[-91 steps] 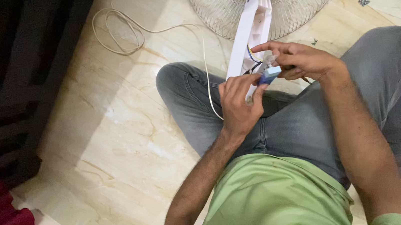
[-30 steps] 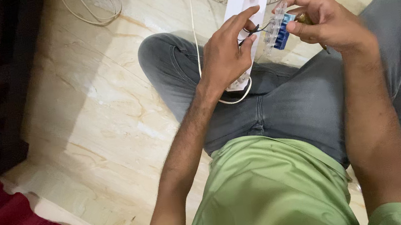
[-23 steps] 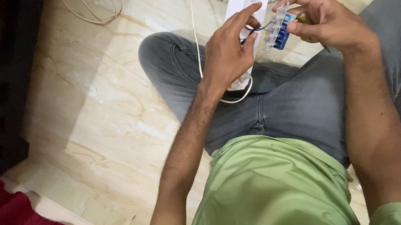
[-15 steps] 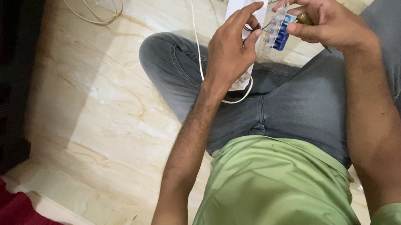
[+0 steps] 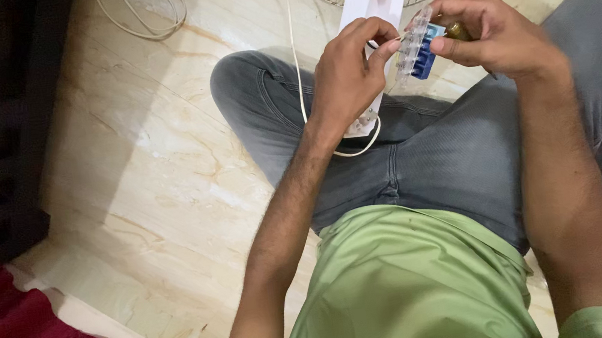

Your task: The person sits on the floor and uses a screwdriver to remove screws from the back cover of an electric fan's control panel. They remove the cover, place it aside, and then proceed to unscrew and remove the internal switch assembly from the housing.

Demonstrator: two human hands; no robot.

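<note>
your right hand (image 5: 486,38) grips the switch block (image 5: 416,50) out of the fan stand (image 5: 373,2), left hand (image 5: 348,80) pinching its wire (image 5: 381,40); refitting is not yet done.

**Person in green shirt and grey jeans**

The person wore a light green short-sleeved shirt (image 5: 405,285) and faded grey denim jeans (image 5: 435,154) with visible seams. Both forearms were bare and hairy. The left hand (image 5: 347,77) and right hand (image 5: 490,34) were ungloved.
</note>
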